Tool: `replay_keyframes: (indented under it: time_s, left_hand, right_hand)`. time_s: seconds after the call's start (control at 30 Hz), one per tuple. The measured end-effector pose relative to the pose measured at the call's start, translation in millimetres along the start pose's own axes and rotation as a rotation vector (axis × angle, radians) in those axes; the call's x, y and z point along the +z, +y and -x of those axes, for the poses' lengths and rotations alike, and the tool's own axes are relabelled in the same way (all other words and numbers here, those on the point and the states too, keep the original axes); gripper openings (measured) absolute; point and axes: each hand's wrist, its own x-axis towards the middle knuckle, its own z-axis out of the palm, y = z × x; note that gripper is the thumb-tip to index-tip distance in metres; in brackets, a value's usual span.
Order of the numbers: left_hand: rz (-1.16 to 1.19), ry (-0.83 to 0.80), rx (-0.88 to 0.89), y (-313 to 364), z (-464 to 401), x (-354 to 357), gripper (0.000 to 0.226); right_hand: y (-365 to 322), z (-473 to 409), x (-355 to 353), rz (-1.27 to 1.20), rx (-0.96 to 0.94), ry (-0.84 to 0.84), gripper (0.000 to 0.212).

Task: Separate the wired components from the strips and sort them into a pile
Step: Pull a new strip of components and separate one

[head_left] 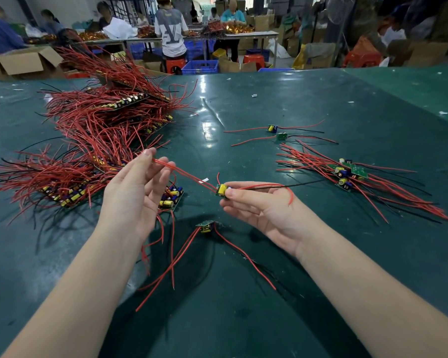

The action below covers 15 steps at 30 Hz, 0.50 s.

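My right hand (259, 206) pinches a small wired component (222, 189) with a yellow capacitor, held above the green table (243, 104). Its two red wires (189, 175) run left to my left hand (137, 192), whose raised fingers touch their ends; the grip there is unclear. A short strip of components (171, 196) lies under my left hand. One loose component (206, 226) with red wires lies on the table between my forearms. A pile of separated components (348, 174) sits to the right. Two more loose components (276, 131) lie behind it.
A large heap of uncut strips (101, 125) with red wires covers the table's left side. Beyond the far edge stand cardboard boxes (23, 63), blue crates (201, 66), and people working at other tables (248, 34).
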Motion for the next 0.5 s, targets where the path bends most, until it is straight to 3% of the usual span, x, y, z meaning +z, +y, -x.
replay_keyframes:
  time_s: [0.2, 0.37, 0.5]
  left_hand:
    - [0.018, 0.029, 0.077, -0.3, -1.9, -1.4, 0.006]
    - [-0.124, 0.067, 0.193, -4.0, -2.8, -3.1, 0.011]
    - [-0.188, -0.007, 0.181, -5.9, -2.8, -1.0, 0.015]
  right_hand:
    - [0.2, -1.2, -0.1, -0.035, -0.003, -0.009, 0.008]
    - [0.0, -2.2, -0.8, -0.038, -0.006, -0.034, 0.012]
    - [-0.5, -3.7, -3.2, -0.076, -0.017, -0.022, 0.015]
